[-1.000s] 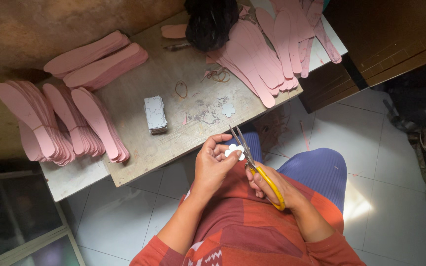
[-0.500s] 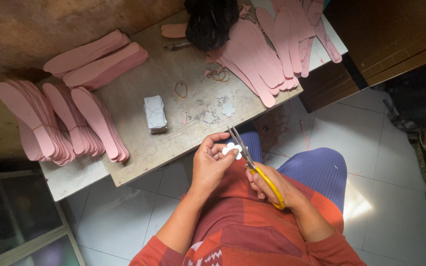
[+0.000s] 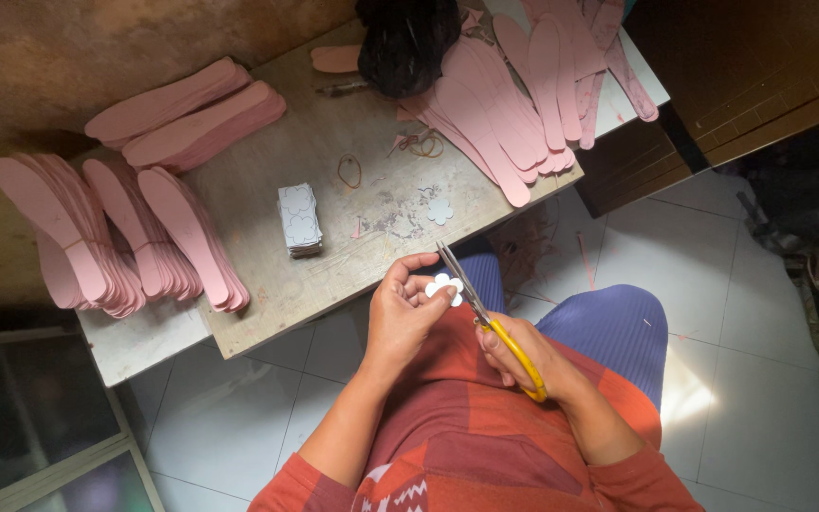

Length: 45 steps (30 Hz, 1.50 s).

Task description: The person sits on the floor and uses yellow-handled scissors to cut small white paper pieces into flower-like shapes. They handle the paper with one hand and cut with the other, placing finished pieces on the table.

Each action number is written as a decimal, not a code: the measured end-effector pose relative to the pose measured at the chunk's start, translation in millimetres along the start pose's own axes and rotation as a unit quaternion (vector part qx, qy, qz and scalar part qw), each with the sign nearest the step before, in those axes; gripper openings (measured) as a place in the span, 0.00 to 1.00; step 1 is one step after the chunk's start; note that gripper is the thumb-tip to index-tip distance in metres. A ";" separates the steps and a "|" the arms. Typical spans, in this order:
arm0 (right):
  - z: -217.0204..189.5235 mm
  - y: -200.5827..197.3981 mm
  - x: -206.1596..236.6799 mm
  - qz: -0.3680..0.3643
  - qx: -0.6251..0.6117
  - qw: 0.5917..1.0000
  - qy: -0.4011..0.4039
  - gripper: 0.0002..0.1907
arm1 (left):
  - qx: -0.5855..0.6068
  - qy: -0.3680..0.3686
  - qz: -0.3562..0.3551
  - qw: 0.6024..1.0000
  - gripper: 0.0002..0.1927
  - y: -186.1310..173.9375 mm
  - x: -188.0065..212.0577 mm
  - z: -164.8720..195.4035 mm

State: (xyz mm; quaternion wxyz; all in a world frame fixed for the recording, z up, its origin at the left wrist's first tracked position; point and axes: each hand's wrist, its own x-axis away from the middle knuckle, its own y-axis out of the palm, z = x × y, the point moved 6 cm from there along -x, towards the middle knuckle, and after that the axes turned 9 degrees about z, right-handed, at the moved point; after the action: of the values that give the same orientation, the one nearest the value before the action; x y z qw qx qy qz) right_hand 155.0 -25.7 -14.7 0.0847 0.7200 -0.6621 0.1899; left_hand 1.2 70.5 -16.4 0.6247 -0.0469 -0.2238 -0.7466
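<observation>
At frame centre the left hand (image 3: 400, 313) pinches a small white flower cutout (image 3: 445, 287) while the right hand (image 3: 523, 356), closed on yellow-handled scissors (image 3: 485, 318), risks nicking a petal or fingertip.

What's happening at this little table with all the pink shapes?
A seated person is cutting a small white flower-shaped piece with yellow-handled scissors. The left hand holds the piece; the right hand works the scissors. On the worn table lie a small stack of white sheets, one cut flower, rubber bands, a black bag and bundles of pink sole-shaped cutouts.
</observation>
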 end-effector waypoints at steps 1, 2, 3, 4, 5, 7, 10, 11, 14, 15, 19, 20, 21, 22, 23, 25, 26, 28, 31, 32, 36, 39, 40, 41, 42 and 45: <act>0.9 -0.9 -0.5 0.009 -0.017 1.000 0.004 0.22 | -0.006 0.004 0.009 1.000 0.23 -2.0 -1.0 -0.4; 1.8 -1.7 -0.6 0.019 -0.034 0.999 0.009 0.22 | -0.012 0.007 0.018 1.000 0.22 -4.0 -2.3 -1.0; 2.8 -2.5 -0.6 0.028 -0.050 0.998 0.014 0.22 | -0.017 0.010 0.027 0.999 0.21 -5.9 -3.9 -2.0; 3.9 -3.2 -1.0 0.036 -0.066 0.997 0.020 0.21 | 0.001 0.015 0.031 0.999 0.19 -7.5 -6.2 -2.5; 5.1 -3.7 -0.7 0.044 -0.083 0.995 0.027 0.21 | 0.020 0.020 0.034 0.999 0.18 -9.1 -7.9 -3.2; 7.1 -3.3 -0.7 0.051 -0.099 0.993 0.038 0.20 | 0.029 0.037 0.050 0.998 0.16 -13.2 -10.6 -4.4; 7.9 -2.5 -2.0 0.045 -0.083 0.995 0.047 0.20 | 0.017 0.053 0.091 0.994 0.17 -21.0 -14.5 -5.9; 7.9 -2.3 -1.7 0.043 -0.068 0.996 0.047 0.20 | 0.025 0.041 0.107 0.993 0.17 -23.7 -16.4 -7.5; 7.6 -1.7 -3.9 0.029 -0.030 0.998 0.045 0.20 | 0.062 0.042 0.140 0.987 0.19 -29.5 -21.5 -5.4; 8.1 -1.1 -4.1 0.024 -0.018 0.999 0.045 0.20 | 0.076 0.046 0.148 0.985 0.19 -30.9 -21.9 -4.1; 10.0 4.0 -8.1 0.009 -0.010 0.999 0.031 0.20 | 0.117 0.062 0.159 0.978 0.22 -33.7 -22.9 1.2; 10.9 5.1 -8.7 0.007 -0.004 1.000 0.029 0.20 | 0.119 0.063 0.160 0.978 0.22 -34.3 -23.7 2.5; 11.8 5.6 -9.1 0.006 0.002 1.000 0.027 0.20 | 0.121 0.063 0.162 0.977 0.22 -34.3 -24.2 3.7; 12.5 5.8 -9.6 0.005 0.003 1.000 0.026 0.20 | 0.122 0.065 0.164 0.977 0.22 -34.5 -24.5 5.2; 13.2 5.8 -9.6 0.004 0.004 1.000 0.026 0.20 | 0.123 0.065 0.167 0.976 0.22 -34.3 -24.6 6.6; 14.1 5.7 -10.9 0.003 0.004 1.000 0.030 0.20 | 0.121 0.068 0.170 0.976 0.22 -33.4 -24.7 10.5; 14.5 5.5 -10.7 0.003 0.003 0.999 0.035 0.20 | 0.119 0.068 0.170 0.976 0.21 -32.4 -24.3 12.4; 14.1 5.2 -10.7 0.005 0.000 0.999 0.041 0.21 | 0.117 0.073 0.168 0.976 0.21 -30.0 -23.6 16.7; 14.2 4.4 -10.6 0.010 -0.003 0.999 0.046 0.21 | 0.120 0.081 0.161 0.976 0.22 -25.3 -25.6 22.0; 14.4 4.3 -10.6 0.011 -0.002 0.999 0.050 0.21 | 0.126 0.078 0.159 0.976 0.22 -23.3 -29.7 23.1; 12.2 3.2 -10.3 0.018 0.016 0.999 0.034 0.20 | 0.114 0.062 0.107 0.986 0.25 -1.9 -59.6 25.9; 10.6 0.6 -9.1 0.040 0.047 0.998 0.015 0.20 | -0.004 0.015 0.116 0.993 0.32 7.6 -77.3 27.5; 15.0 0.2 -9.5 0.049 0.056 0.996 0.054 0.19 | -0.024 0.014 0.135 0.990 0.33 4.2 -78.2 26.3; 19.0 -0.6 -9.4 0.060 0.064 0.992 0.092 0.18 | -0.044 0.014 0.153 0.987 0.34 -0.3 -78.5 25.6; 22.7 -1.9 -7.3 0.071 0.072 0.986 0.132 0.17 | -0.065 0.012 0.169 0.983 0.35 -4.4 -77.2 26.1; 7.7 -5.9 -9.2 0.091 0.162 0.981 0.056 0.18 | -0.243 0.134 0.239 0.931 0.27 -27.6 -65.8 51.0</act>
State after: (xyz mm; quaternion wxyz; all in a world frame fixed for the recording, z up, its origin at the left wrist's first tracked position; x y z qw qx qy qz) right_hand 161.6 -19.4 -24.5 -0.0142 0.6494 -0.6794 0.3413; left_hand -21.7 153.8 -1.4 0.7782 -0.1484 0.0680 -0.6064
